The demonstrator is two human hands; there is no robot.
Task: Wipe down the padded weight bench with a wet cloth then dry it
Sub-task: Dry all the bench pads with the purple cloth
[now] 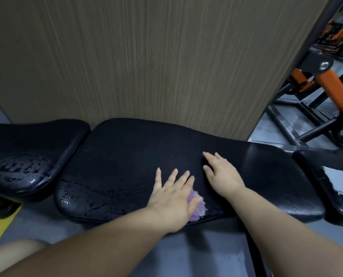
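The room was a gym corner. A tall brown wood-grain panel [146,56] filled the upper part of the frame, a grey floor [186,252] lay at the bottom, and an orange and black machine frame [326,82] stood in the upper right. Across the middle lay the black padded weight bench [266,166], close against the panel. Its lower left part shone with water drops, while the centre looked dull; I cannot tell whether a dark towel covered it there.

In my judgement there were three risks. The small crumpled purple cloth [196,208] sat near the front edge of the pad, only partly under the palm, so a stroke toward the person could push it off onto the floor. The wet padding was probably slippery, and a hand leaning on it could slide. Wet patches could also be missed in drying, because they show poorly on black.

The left hand [172,196] pressed on the cloth with straight, spread fingers pointing toward the panel, its forearm entering from the lower left. The right hand [222,174] lay flat just beside it on the dull area, fingers spread and holding nothing, its forearm entering from the lower right.
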